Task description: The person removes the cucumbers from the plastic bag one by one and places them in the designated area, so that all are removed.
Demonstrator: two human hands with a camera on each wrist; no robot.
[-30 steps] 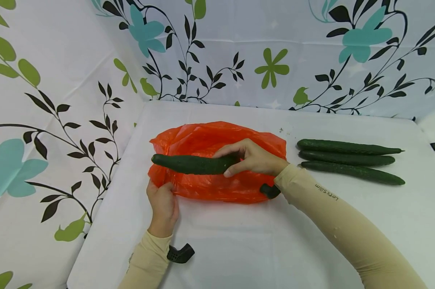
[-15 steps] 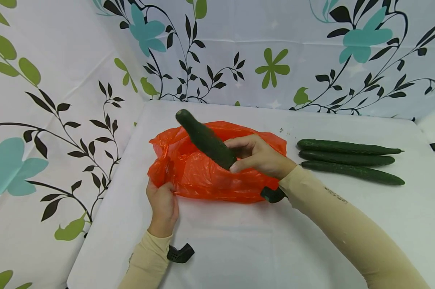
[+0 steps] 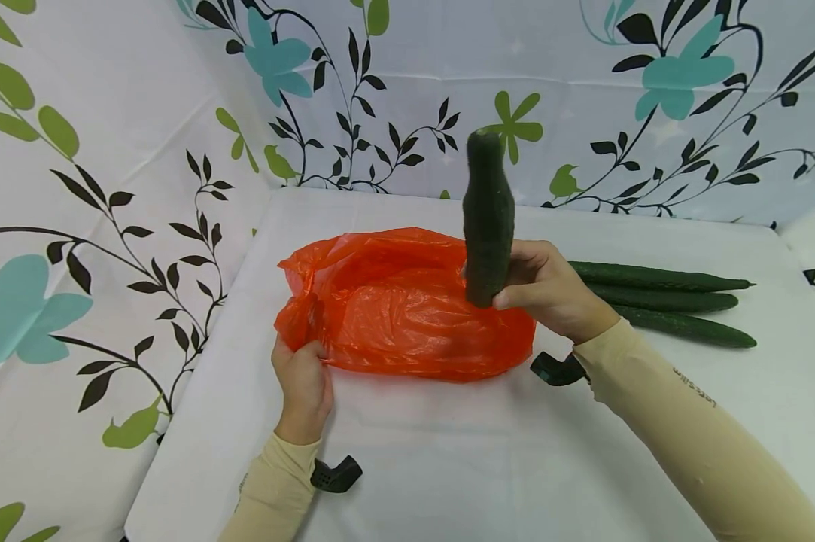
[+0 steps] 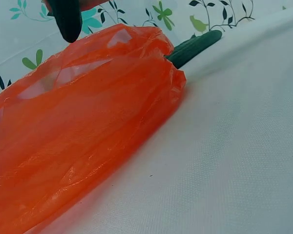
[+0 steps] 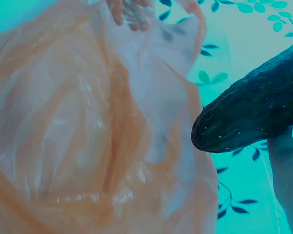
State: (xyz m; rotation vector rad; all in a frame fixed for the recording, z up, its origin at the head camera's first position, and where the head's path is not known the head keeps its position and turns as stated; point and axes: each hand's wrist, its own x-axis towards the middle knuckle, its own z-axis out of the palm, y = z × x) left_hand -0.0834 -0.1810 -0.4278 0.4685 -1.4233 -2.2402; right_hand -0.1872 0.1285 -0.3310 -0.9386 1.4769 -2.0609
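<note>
My right hand (image 3: 552, 290) grips a dark green cucumber (image 3: 488, 218) near its lower end, holding it raised and nearly upright at the right part of a red plastic bag (image 3: 407, 324). In the right wrist view the end of that cucumber (image 5: 244, 112) shows close beside the bag's thin film (image 5: 78, 122). At the bag's left end my left hand (image 3: 303, 388) holds the gathered plastic, its fingertips hidden beneath it. The bag lies on the table with its mouth spread. From the left wrist view, the bag (image 4: 88, 112) stretches along the white cloth.
Three more cucumbers (image 3: 678, 301) lie side by side on the table at the right, partly behind my right hand. A white cloth (image 3: 434, 459) covers the table. Behind it hangs a curtain (image 3: 393, 45) printed with leaves and flowers.
My right hand has moved right, swinging the cucumber from lying level over the bag to nearly upright. My left hand has kept its hold on the bag.
</note>
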